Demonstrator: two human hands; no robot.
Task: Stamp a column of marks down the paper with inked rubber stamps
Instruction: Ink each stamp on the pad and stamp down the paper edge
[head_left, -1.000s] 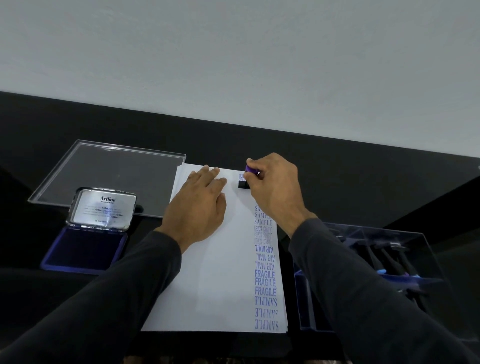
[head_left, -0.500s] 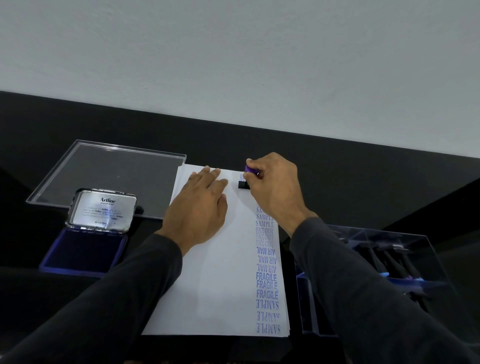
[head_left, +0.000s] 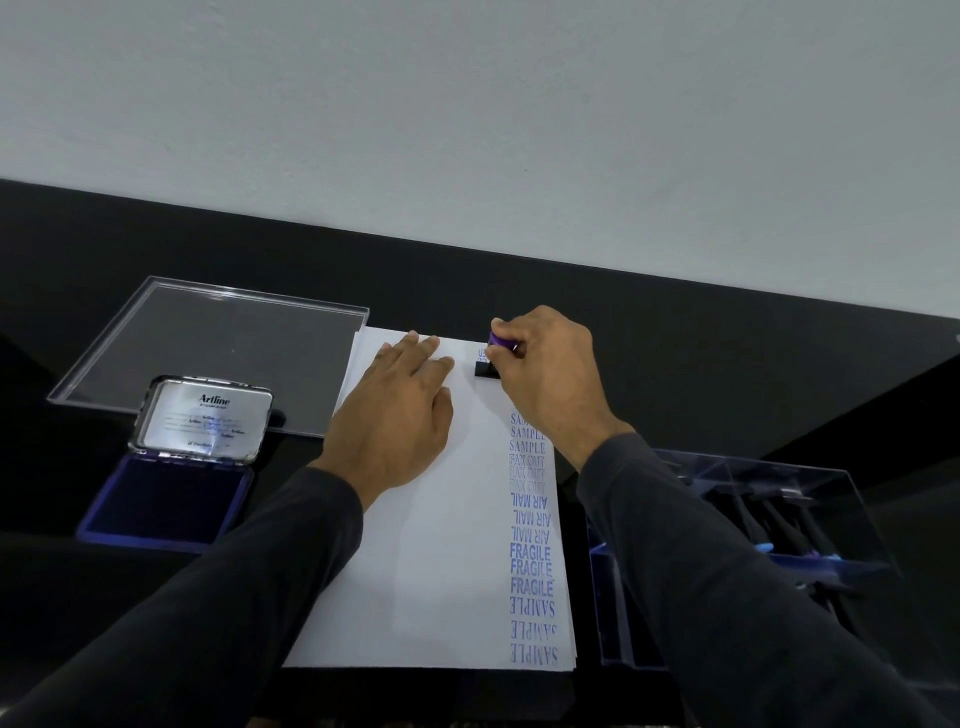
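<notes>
Purple-handled black rubber stamp (head_left: 487, 362) stands on the white paper sheet's (head_left: 447, 545) far right corner, pinched by the right hand (head_left: 545, 374). Left hand (head_left: 400, 415) lies flat, fingers together, pressing the sheet.

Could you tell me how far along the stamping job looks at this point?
Nearly done. The column of marks already runs up the right side of the paper, from SAMPLE at the near edge through FRAGILE, AIR MAIL and FAX OUT. The right hand presses a stamp near the far edge while the left hand steadies the sheet. Little room is left.
</notes>
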